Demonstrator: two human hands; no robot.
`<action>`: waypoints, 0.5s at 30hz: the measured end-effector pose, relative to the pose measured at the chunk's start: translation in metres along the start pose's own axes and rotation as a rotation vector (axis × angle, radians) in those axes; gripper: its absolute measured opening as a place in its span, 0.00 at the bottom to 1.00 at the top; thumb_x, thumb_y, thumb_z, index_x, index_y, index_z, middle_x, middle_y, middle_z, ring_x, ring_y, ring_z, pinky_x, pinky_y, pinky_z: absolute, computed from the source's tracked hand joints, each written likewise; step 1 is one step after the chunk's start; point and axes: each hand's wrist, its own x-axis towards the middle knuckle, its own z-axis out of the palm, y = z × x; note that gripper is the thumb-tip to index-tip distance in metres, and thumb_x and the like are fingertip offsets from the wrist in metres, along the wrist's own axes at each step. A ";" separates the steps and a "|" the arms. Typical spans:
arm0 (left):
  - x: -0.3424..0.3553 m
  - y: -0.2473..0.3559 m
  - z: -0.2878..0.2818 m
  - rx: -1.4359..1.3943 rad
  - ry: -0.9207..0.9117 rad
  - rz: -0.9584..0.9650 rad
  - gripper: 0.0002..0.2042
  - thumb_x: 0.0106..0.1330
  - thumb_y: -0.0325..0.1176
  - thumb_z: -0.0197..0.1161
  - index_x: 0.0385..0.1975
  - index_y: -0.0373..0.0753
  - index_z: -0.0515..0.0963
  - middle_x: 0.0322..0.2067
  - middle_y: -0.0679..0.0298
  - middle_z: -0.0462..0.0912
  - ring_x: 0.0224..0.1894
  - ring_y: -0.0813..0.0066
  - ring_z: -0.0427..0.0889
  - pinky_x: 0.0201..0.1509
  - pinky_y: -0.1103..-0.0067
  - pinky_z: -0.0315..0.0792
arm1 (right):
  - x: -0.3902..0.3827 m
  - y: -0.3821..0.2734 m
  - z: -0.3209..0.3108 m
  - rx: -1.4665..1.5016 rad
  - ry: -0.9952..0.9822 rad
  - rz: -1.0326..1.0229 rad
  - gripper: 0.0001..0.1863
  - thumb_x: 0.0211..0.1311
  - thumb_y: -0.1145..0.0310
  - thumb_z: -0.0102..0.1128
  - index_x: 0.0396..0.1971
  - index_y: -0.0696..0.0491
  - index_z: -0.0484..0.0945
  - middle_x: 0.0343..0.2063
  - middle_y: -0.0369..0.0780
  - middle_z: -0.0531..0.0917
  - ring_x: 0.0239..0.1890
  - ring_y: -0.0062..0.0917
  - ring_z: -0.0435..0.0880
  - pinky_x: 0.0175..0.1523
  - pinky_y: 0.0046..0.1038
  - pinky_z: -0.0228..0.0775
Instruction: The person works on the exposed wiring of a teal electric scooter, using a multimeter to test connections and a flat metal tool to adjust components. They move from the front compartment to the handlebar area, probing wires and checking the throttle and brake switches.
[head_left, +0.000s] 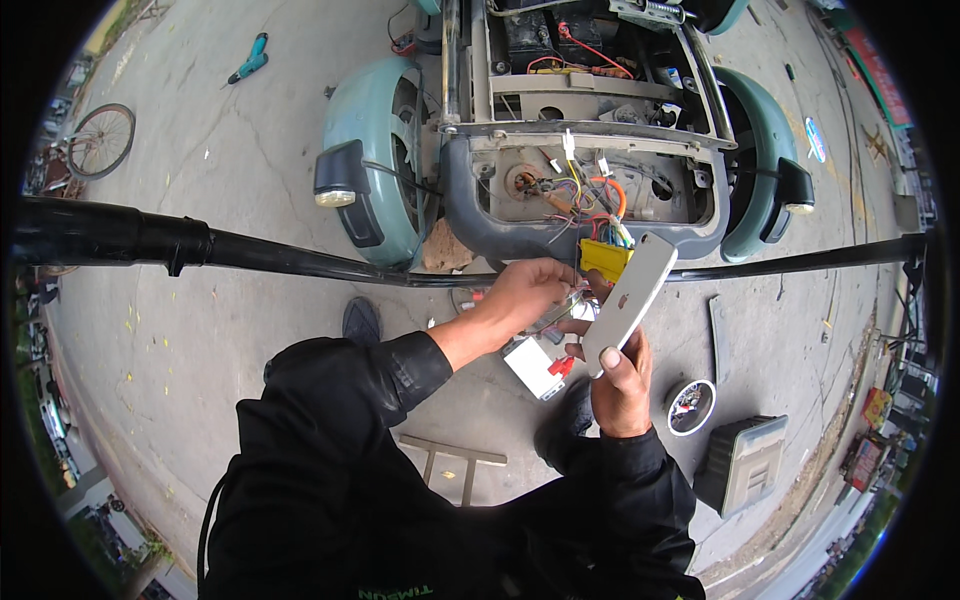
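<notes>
The right hand holds a white phone, tilted, back face visible, in front of the open body bay of a vehicle. The thumb is pressed near the phone's lower edge, other fingers on the far side. The left hand sits just left of the phone, fingertips drawn together at thin wires; whether they pinch one cannot be told. A yellow box lies between the phone's upper edge and the bay rim — little room there. A black bar crosses behind both hands, limiting forward travel. Below the left hand is a white box. Concrete ground extends widely to the left — a white bowl and a grey case stand to the right.
</notes>
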 end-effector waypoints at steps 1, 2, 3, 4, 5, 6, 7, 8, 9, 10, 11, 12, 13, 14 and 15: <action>-0.001 0.002 0.002 0.054 0.034 0.009 0.12 0.70 0.31 0.59 0.48 0.31 0.81 0.38 0.65 0.84 0.38 0.81 0.78 0.40 0.79 0.74 | 0.000 0.000 -0.001 0.001 -0.015 0.001 0.55 0.44 0.49 0.73 0.70 0.62 0.59 0.67 0.46 0.68 0.53 0.34 0.83 0.52 0.29 0.77; -0.002 0.005 0.003 0.110 0.066 0.020 0.12 0.71 0.32 0.60 0.47 0.32 0.82 0.37 0.65 0.84 0.38 0.81 0.78 0.40 0.79 0.73 | -0.001 0.001 -0.001 0.011 -0.027 -0.010 0.54 0.45 0.52 0.73 0.70 0.61 0.59 0.66 0.45 0.68 0.55 0.33 0.82 0.53 0.29 0.76; -0.004 0.008 0.005 0.107 0.076 0.004 0.13 0.71 0.33 0.60 0.47 0.32 0.82 0.37 0.65 0.84 0.38 0.81 0.78 0.40 0.79 0.73 | -0.001 0.001 -0.002 0.022 -0.050 -0.005 0.51 0.48 0.58 0.74 0.71 0.60 0.58 0.66 0.44 0.68 0.55 0.32 0.81 0.53 0.29 0.77; -0.006 0.011 0.006 0.106 0.083 -0.014 0.13 0.71 0.34 0.60 0.47 0.33 0.82 0.37 0.65 0.84 0.38 0.81 0.78 0.39 0.79 0.73 | -0.001 0.002 -0.003 -0.016 -0.074 -0.001 0.50 0.49 0.61 0.74 0.71 0.61 0.57 0.65 0.44 0.69 0.55 0.31 0.81 0.53 0.29 0.77; -0.008 0.014 0.008 0.107 0.087 -0.034 0.13 0.72 0.36 0.61 0.47 0.33 0.83 0.37 0.65 0.84 0.38 0.82 0.78 0.39 0.80 0.73 | -0.001 0.004 -0.003 -0.040 -0.084 -0.004 0.49 0.51 0.64 0.74 0.71 0.61 0.57 0.63 0.44 0.71 0.55 0.30 0.81 0.54 0.29 0.77; -0.009 0.018 0.009 0.055 0.094 -0.058 0.11 0.71 0.34 0.62 0.45 0.36 0.84 0.35 0.66 0.84 0.34 0.82 0.78 0.35 0.81 0.72 | -0.001 0.006 -0.003 -0.075 -0.104 -0.009 0.46 0.53 0.68 0.73 0.70 0.61 0.57 0.58 0.44 0.75 0.54 0.28 0.82 0.54 0.28 0.77; -0.011 0.020 0.011 0.010 0.109 -0.093 0.12 0.71 0.35 0.61 0.45 0.35 0.84 0.35 0.66 0.85 0.34 0.82 0.79 0.35 0.80 0.73 | 0.000 0.008 -0.002 -0.141 -0.087 0.049 0.46 0.51 0.68 0.74 0.68 0.62 0.58 0.52 0.45 0.79 0.51 0.27 0.82 0.54 0.29 0.77; -0.012 0.021 0.012 -0.028 0.119 -0.128 0.12 0.72 0.36 0.61 0.45 0.34 0.84 0.35 0.66 0.85 0.35 0.83 0.79 0.34 0.79 0.73 | 0.001 0.010 -0.002 -0.244 -0.096 -0.002 0.47 0.50 0.65 0.75 0.68 0.61 0.58 0.52 0.45 0.79 0.51 0.29 0.83 0.55 0.30 0.77; -0.013 0.022 0.013 -0.044 0.129 -0.158 0.13 0.73 0.37 0.60 0.45 0.34 0.85 0.35 0.66 0.86 0.35 0.83 0.80 0.34 0.79 0.73 | 0.002 0.012 -0.002 -0.348 -0.058 0.021 0.48 0.50 0.62 0.76 0.67 0.60 0.59 0.51 0.44 0.79 0.52 0.31 0.84 0.56 0.31 0.76; -0.012 0.021 0.013 -0.077 0.123 -0.207 0.11 0.72 0.36 0.60 0.43 0.36 0.84 0.33 0.68 0.84 0.33 0.83 0.80 0.31 0.80 0.72 | 0.001 0.012 -0.002 -0.343 -0.093 0.009 0.47 0.50 0.66 0.75 0.67 0.60 0.58 0.52 0.44 0.79 0.52 0.30 0.84 0.57 0.31 0.76; -0.012 0.020 0.012 -0.138 0.119 -0.202 0.10 0.73 0.35 0.58 0.42 0.36 0.83 0.34 0.67 0.84 0.32 0.81 0.81 0.31 0.81 0.74 | 0.001 0.013 -0.002 -0.359 -0.090 0.014 0.46 0.49 0.67 0.75 0.67 0.61 0.59 0.52 0.45 0.79 0.51 0.29 0.84 0.56 0.30 0.76; -0.011 0.017 0.012 -0.212 0.106 -0.165 0.10 0.73 0.34 0.58 0.43 0.36 0.82 0.35 0.67 0.84 0.32 0.80 0.82 0.32 0.81 0.76 | 0.002 0.012 -0.003 -0.404 -0.119 -0.027 0.46 0.49 0.68 0.75 0.67 0.61 0.59 0.51 0.45 0.79 0.51 0.29 0.83 0.56 0.30 0.76; -0.009 0.014 0.012 -0.291 0.055 -0.067 0.10 0.73 0.33 0.57 0.44 0.35 0.81 0.36 0.66 0.84 0.33 0.79 0.83 0.34 0.81 0.77 | 0.001 0.011 -0.005 -0.460 -0.135 -0.055 0.45 0.48 0.68 0.74 0.66 0.62 0.60 0.51 0.45 0.79 0.50 0.28 0.83 0.55 0.30 0.76; -0.009 0.011 0.008 -0.261 0.044 -0.096 0.10 0.72 0.32 0.57 0.46 0.35 0.80 0.39 0.65 0.84 0.37 0.77 0.84 0.40 0.78 0.80 | 0.001 0.011 -0.004 -0.531 -0.119 -0.111 0.46 0.46 0.68 0.75 0.66 0.63 0.61 0.50 0.46 0.79 0.49 0.26 0.82 0.55 0.30 0.76; -0.004 0.010 0.004 -0.360 -0.019 -0.161 0.11 0.73 0.34 0.58 0.47 0.34 0.79 0.40 0.64 0.85 0.38 0.77 0.85 0.43 0.78 0.80 | -0.002 0.010 -0.004 -0.568 -0.126 -0.182 0.47 0.46 0.69 0.76 0.66 0.63 0.61 0.49 0.46 0.79 0.49 0.26 0.82 0.55 0.30 0.76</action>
